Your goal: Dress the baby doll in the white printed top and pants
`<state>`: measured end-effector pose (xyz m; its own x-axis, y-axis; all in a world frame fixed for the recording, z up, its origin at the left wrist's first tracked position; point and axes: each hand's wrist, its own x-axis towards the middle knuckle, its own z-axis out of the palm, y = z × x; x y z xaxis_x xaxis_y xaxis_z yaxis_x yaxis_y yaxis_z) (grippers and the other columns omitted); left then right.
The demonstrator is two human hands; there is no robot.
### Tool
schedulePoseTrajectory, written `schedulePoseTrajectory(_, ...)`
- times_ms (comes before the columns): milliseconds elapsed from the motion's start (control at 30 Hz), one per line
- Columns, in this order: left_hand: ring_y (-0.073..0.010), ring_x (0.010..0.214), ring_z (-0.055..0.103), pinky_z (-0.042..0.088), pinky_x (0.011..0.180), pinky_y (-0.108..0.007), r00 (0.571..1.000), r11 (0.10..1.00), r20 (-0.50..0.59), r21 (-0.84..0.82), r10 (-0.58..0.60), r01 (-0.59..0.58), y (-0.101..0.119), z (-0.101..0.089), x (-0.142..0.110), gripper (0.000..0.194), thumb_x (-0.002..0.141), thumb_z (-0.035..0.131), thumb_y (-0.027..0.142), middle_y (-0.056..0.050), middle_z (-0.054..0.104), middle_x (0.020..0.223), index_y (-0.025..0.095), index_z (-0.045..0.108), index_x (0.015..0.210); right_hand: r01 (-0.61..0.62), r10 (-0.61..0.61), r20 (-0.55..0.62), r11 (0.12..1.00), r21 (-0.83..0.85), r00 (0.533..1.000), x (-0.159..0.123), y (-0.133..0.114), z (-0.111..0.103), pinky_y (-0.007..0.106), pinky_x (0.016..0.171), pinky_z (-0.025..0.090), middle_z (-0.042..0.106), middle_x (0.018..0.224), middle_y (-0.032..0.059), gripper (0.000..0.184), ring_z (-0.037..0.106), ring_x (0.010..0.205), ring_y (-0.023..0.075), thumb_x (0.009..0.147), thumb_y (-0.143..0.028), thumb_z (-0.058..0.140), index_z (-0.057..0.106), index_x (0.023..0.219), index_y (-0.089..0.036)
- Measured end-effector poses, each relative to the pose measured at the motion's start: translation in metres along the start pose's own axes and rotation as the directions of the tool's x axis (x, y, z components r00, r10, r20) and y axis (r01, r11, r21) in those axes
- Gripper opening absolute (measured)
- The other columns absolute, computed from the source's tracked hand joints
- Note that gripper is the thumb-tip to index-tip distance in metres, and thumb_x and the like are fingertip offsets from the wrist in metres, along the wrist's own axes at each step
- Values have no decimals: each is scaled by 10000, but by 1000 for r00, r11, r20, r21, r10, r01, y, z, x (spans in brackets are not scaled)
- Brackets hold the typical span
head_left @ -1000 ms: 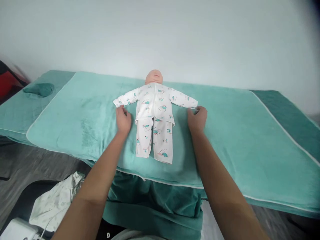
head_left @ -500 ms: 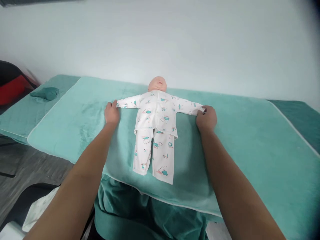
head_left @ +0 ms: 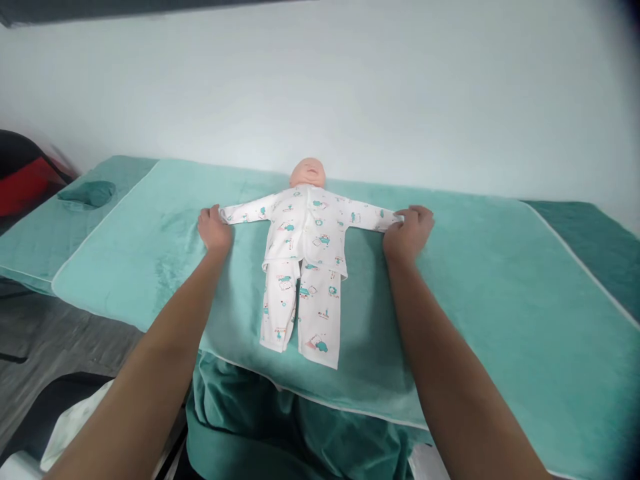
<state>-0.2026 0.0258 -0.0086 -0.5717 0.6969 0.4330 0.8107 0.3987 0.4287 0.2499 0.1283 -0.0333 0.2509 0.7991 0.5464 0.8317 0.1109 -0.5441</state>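
Observation:
A baby doll [head_left: 307,173] lies face up on a green padded bed [head_left: 165,267], its head toward the wall. It wears a white printed baby shirt [head_left: 307,230] and matching baby trousers [head_left: 320,320]. Both sleeves are stretched out sideways. My left hand [head_left: 215,228] is closed on the cuff of the sleeve on the left. The opposite sleeve's cuff is pinched in my right hand [head_left: 407,233]. No doll hands show beyond the cuffs. The trouser legs lie flat and slightly apart, with no feet visible.
A white wall [head_left: 320,87] stands behind the bed. On the bed's left end is a face hole [head_left: 87,193]. A black and red chair [head_left: 25,180] is at the far left. Near my left forearm, a pale cloth [head_left: 70,427] lies over a dark chair [head_left: 50,400].
The view has shifted a little, so the doll appears slightly further left. My right hand's fingers have lifted and spread somewhat at the cuff. Both hands stay at the sleeve ends.

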Motion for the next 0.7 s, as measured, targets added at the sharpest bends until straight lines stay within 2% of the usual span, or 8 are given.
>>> schedulePoseTrajectory(100,-331,1340,510,380,1116,-468,994,992,-7,-66,111,-111,4,-1,-5,506,941,378,141,-185,573,1433,148,594,1398,233,-231,101,972,-14,968,-1,-9,1,453,1168,362,544,1493,173,360,478,1381,292,934,-198,428,680,1183,-132)
schedulePoseTrajectory(200,-305,1438,451,309,1189,-467,949,951,83,-86,303,-296,10,2,-8,493,1026,349,312,-138,524,1549,194,545,1462,327,-312,241,945,-23,919,-1,-12,4,466,1205,333,523,1547,164,469,453,1434,292,1016,-359,371,623,1332,-120)
schedulePoseTrajectory(267,-312,1438,458,301,1193,-482,932,944,148,-74,330,-323,12,5,-9,531,1044,313,398,-140,530,1553,195,520,1488,322,-292,326,946,-41,899,-1,-12,6,497,1229,296,493,1579,163,540,420,1473,290,1043,-414,310,556,1425,-123)
schedulePoseTrajectory(333,-328,1412,483,312,1180,-505,937,955,184,-50,298,-294,13,8,-7,559,1045,287,429,-156,559,1523,186,509,1497,286,-240,379,956,-68,894,0,-11,8,536,1241,264,469,1600,159,576,399,1492,292,1054,-435,261,502,1480,-131)
schedulePoseTrajectory(433,-349,1374,510,319,1165,-521,942,962,203,-16,268,-271,12,11,-4,565,1038,292,446,-166,591,1484,185,517,1486,235,-179,400,967,-96,899,0,-10,11,565,1246,242,472,1598,152,591,413,1483,302,1055,-452,247,487,1495,-138)
schedulePoseTrajectory(567,-356,1357,514,313,1163,-521,934,957,220,12,281,-291,12,10,-2,570,1026,325,471,-178,596,1467,177,515,1476,220,-159,404,970,-109,901,0,-11,12,566,1245,239,472,1601,136,592,420,1476,308,1053,-481,244,513,1475,-165)
schedulePoseTrajectory(700,-373,1381,483,293,1172,-545,925,953,243,14,292,-304,14,6,-3,606,1014,346,502,-199,560,1494,156,480,1493,163,-87,429,976,-144,899,-7,-15,7,568,1255,214,355,1671,145,672,322,1535,315,1040,-532,243,411,1552,-130)
